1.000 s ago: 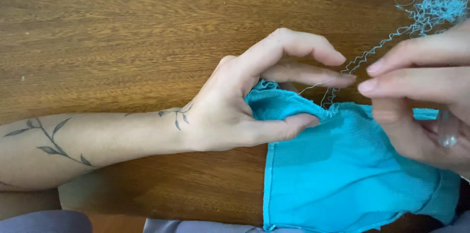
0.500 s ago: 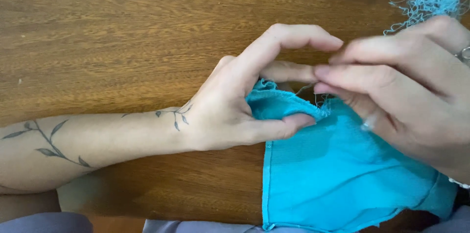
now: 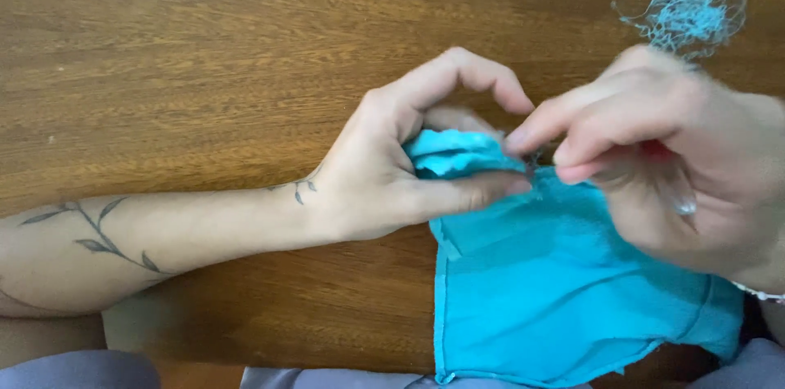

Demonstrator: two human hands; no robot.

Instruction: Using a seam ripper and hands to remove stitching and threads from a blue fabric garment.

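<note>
Right hand [image 3: 654, 152] has closed in, fingertips pinched at the turquoise cloth's [image 3: 564, 291] bunched edge; left hand [image 3: 409, 160] clamps that edge on the counter [image 3: 204, 70].

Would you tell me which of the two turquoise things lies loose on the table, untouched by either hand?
The tangle of turquoise thread at the top right; the turquoise cloth is pinched by both hands.

Vine tattoo on left forearm [image 3: 90, 233], bare arms
</note>
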